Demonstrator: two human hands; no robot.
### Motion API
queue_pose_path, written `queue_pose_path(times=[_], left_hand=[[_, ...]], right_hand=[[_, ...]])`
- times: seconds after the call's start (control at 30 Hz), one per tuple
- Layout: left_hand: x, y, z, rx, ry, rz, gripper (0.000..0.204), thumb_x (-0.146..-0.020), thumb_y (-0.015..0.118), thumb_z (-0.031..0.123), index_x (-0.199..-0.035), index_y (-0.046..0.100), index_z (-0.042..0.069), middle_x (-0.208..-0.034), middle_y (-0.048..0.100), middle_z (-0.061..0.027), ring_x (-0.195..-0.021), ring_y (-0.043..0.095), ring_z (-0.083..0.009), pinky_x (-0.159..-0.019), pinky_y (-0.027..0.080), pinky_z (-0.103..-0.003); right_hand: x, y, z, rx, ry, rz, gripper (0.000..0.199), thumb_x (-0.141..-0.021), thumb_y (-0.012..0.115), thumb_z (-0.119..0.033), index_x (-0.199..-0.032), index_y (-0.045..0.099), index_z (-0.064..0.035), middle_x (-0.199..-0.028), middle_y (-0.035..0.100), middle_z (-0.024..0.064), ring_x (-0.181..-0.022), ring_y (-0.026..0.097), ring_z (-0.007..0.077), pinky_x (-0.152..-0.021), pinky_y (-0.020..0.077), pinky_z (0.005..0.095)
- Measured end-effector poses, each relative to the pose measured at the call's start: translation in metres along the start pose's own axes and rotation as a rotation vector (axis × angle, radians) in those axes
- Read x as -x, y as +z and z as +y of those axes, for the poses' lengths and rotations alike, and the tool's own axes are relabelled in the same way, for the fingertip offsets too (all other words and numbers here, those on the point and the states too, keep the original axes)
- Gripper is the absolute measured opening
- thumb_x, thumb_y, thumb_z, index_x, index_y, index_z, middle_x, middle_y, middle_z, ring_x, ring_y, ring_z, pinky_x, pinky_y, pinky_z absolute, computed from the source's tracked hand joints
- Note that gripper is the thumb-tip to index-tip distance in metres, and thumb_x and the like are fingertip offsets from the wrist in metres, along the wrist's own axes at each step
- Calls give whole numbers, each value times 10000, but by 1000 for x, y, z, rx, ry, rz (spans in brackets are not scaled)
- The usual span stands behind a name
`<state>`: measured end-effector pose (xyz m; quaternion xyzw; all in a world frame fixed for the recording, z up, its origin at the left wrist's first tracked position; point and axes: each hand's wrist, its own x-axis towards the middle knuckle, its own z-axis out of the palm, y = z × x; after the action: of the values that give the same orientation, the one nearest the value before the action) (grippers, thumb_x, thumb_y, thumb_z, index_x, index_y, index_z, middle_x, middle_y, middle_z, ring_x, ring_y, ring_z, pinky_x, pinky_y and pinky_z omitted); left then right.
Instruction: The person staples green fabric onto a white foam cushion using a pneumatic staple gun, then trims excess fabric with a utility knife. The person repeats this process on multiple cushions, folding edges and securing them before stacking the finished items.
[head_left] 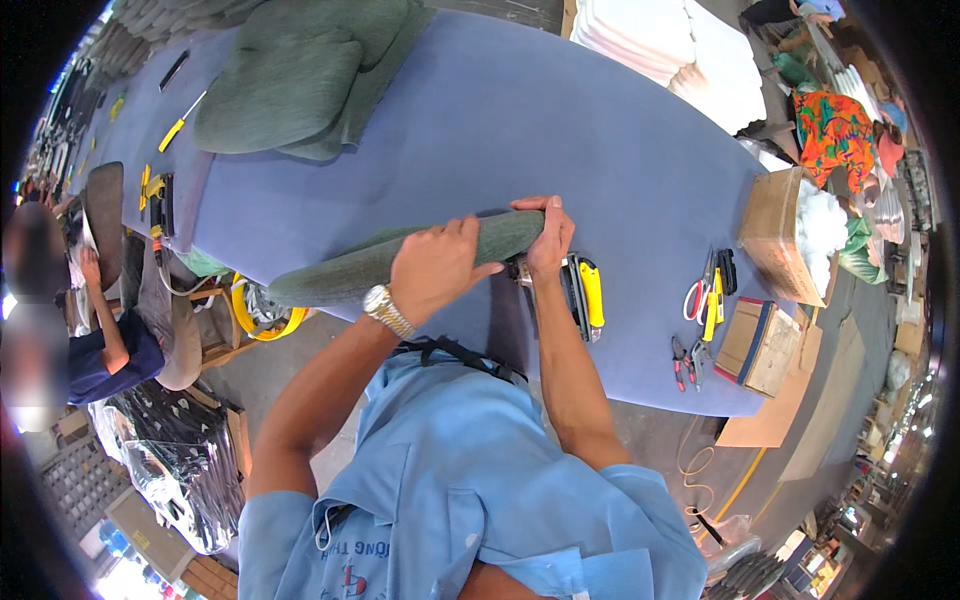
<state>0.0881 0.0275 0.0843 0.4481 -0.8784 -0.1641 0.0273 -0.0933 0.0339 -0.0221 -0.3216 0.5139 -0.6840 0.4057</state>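
From the right hand [550, 240], the blue tabletop [480, 120] is giving passage toward twelve and two o'clock. The held pad [350, 275] is barring nine, stacked pads [285, 75] are crowding ten, white sheets [640, 40] are bounding one farther off, a cardboard box [767, 230] is blocking three, and a yellow-handled tool [593, 300] is obstructing five.

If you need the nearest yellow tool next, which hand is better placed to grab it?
Probably the right hand: it's closer to the yellow tool. The left hand is farther away, on the green pad. The right holds the pad's end, so it would have to let go first.
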Motion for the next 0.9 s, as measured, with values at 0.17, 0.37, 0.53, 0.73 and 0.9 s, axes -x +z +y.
queue_pose_path(times=[0.17, 0.37, 0.53, 0.73, 0.9], left_hand=[[-30, 4, 18, 25, 35, -56, 630, -933, 685, 550, -1202, 598, -13, -987, 741, -189, -810, 750, -364, -680, 593, -486], [-33, 8, 15, 56, 64, -78, 587, -984, 612, 548, -1217, 620, 10, -1002, 745, -192, -819, 741, -406, -695, 591, -511], [-32, 5, 17, 84, 50, -73, 595, -973, 617, 562, -1217, 633, 20, -1026, 749, -179, -853, 737, -404, -719, 588, -519], [4, 5, 4, 111, 42, 88, 718, -875, 727, 574, -1359, 624, 55, -1225, 727, -158, -1090, 715, -357, -884, 583, -469], [50, -9, -36, 107, -45, 84, 821, -758, 847, 552, -1420, 613, 127, -1259, 715, -152, -1099, 711, -350, -906, 575, -459]], right_hand=[[-3, -3, 7, -6, -16, 8, 613, -1130, 396, -371, -804, 712, 42, -845, 724, 135, -800, 642, 181, -777, 510, 336], [-14, -7, 8, -35, 169, 46, 678, -1111, 421, -437, -693, 667, 37, -747, 700, 171, -670, 651, 235, -691, 548, 383], [-33, -17, 9, -139, 341, 91, 636, -1075, 496, -477, -728, 669, 28, -706, 686, 157, -628, 643, 240, -636, 542, 376], [-7, -87, 11, 767, 83, 116, 277, -975, 693, -311, -975, 722, -35, -895, 752, 124, -822, 720, 251, -768, 563, 375], [62, -178, -13, 1215, 316, 138, 281, -900, 775, -244, -1102, 712, -59, -1026, 770, 117, -963, 744, 245, -846, 575, 393]])
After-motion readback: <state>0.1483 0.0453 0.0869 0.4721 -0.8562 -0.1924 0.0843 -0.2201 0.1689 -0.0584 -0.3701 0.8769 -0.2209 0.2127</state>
